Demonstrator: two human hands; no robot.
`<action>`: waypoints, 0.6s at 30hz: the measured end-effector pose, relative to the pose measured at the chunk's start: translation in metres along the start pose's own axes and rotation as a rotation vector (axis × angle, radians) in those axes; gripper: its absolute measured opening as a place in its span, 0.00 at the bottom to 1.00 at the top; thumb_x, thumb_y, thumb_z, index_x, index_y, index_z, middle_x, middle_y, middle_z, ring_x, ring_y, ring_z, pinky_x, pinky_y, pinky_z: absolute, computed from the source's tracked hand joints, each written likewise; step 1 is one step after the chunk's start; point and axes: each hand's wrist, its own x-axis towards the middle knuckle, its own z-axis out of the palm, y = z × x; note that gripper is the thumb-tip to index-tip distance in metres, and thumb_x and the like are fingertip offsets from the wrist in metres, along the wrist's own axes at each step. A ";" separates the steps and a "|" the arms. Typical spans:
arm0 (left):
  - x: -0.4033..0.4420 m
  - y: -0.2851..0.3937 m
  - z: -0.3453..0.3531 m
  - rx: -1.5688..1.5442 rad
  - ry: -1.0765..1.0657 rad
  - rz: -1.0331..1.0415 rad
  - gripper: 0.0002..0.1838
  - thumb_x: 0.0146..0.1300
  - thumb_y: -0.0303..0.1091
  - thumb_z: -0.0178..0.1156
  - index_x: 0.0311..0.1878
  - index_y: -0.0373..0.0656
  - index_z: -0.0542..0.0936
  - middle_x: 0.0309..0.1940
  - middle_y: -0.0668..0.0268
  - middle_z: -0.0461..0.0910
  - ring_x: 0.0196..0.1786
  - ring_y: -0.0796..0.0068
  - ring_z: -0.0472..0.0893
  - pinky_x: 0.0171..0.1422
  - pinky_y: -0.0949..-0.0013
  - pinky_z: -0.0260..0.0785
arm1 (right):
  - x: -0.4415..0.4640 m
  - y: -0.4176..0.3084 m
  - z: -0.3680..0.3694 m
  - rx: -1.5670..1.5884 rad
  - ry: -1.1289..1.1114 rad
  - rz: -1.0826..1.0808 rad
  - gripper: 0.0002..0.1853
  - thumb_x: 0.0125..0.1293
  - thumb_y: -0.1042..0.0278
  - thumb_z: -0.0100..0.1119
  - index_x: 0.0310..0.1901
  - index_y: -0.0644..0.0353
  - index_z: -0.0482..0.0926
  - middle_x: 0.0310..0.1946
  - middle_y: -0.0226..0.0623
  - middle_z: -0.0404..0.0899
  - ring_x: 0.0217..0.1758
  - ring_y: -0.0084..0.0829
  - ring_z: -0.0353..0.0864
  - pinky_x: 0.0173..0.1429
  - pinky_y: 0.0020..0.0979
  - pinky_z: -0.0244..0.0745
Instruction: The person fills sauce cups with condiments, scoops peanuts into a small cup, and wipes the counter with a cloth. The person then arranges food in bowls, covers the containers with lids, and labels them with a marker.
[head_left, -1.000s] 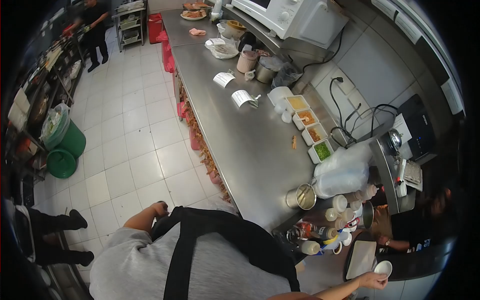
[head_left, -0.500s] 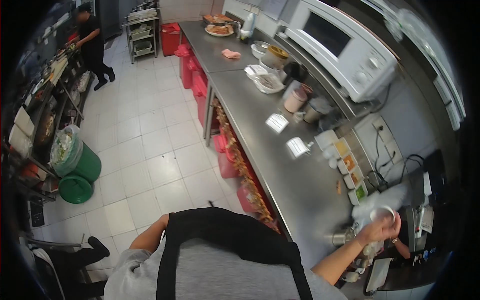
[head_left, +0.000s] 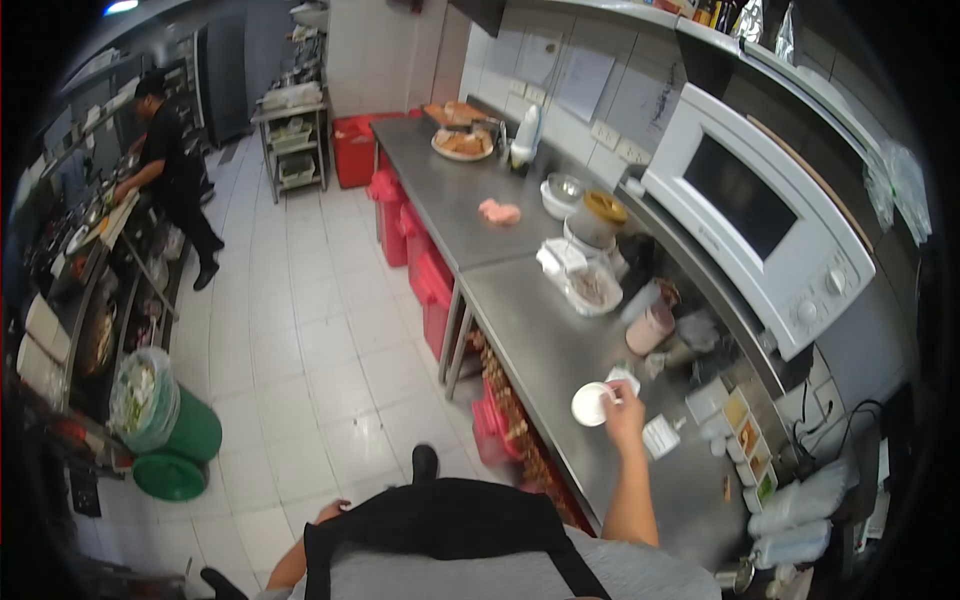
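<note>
Your right hand (head_left: 624,412) grips white bowl (head_left: 588,405), partly hiding paper slip (head_left: 623,378); left hand (head_left: 332,510) part-hidden, can't tell its grip.

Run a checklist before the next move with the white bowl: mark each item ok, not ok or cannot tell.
1. Right hand grips the white bowl: ok, fingers at its rim.
2. Bowl empty: cannot tell; its inside is unclear.
3. Left hand free: cannot tell; too little of it shows.
4. Counter free of paper: not ok; a paper slip lies near the bowl.
5. Food tubs uncovered: ok; their fillings show.
</note>
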 end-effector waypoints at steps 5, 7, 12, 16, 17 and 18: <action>0.075 0.073 -0.047 0.098 0.001 -0.134 0.29 0.50 0.38 0.69 0.57 0.44 0.75 0.39 0.55 0.83 0.48 0.67 0.81 0.52 0.66 0.73 | 0.109 0.037 0.099 -0.019 -0.096 0.086 0.11 0.62 0.74 0.59 0.46 0.60 0.76 0.35 0.37 0.81 0.32 0.28 0.82 0.30 0.30 0.79; 0.102 0.093 -0.074 0.108 0.030 -0.185 0.29 0.50 0.39 0.70 0.57 0.44 0.75 0.40 0.55 0.83 0.48 0.66 0.81 0.52 0.65 0.73 | 0.155 0.032 0.126 0.179 -0.151 0.247 0.10 0.62 0.77 0.58 0.46 0.62 0.76 0.35 0.37 0.81 0.30 0.28 0.82 0.24 0.29 0.80; 0.173 0.123 -0.132 -0.014 0.130 -0.214 0.29 0.50 0.39 0.70 0.56 0.43 0.75 0.42 0.54 0.82 0.49 0.64 0.81 0.52 0.64 0.73 | 0.236 0.044 0.174 0.289 -0.210 0.427 0.11 0.62 0.80 0.56 0.47 0.64 0.75 0.35 0.37 0.82 0.25 0.28 0.82 0.20 0.25 0.77; 0.249 0.153 -0.172 0.034 0.358 -0.117 0.29 0.50 0.42 0.71 0.54 0.42 0.75 0.47 0.50 0.79 0.49 0.56 0.80 0.53 0.59 0.73 | 0.267 0.033 0.171 -0.281 -0.185 0.136 0.21 0.59 0.64 0.64 0.52 0.66 0.76 0.40 0.44 0.81 0.39 0.39 0.83 0.41 0.37 0.79; 0.269 0.182 -0.187 0.214 0.487 -0.080 0.33 0.49 0.43 0.72 0.57 0.42 0.73 0.47 0.49 0.75 0.52 0.50 0.76 0.58 0.57 0.70 | 0.270 0.024 0.166 -0.550 -0.161 -0.023 0.24 0.58 0.59 0.66 0.53 0.65 0.76 0.40 0.45 0.81 0.41 0.41 0.82 0.45 0.40 0.79; 0.292 0.219 -0.222 0.198 0.441 -0.036 0.35 0.49 0.37 0.71 0.61 0.42 0.69 0.52 0.47 0.69 0.58 0.46 0.70 0.64 0.55 0.65 | 0.276 0.008 0.156 -0.536 -0.153 -0.049 0.33 0.54 0.48 0.68 0.57 0.63 0.75 0.47 0.49 0.80 0.51 0.44 0.79 0.57 0.41 0.72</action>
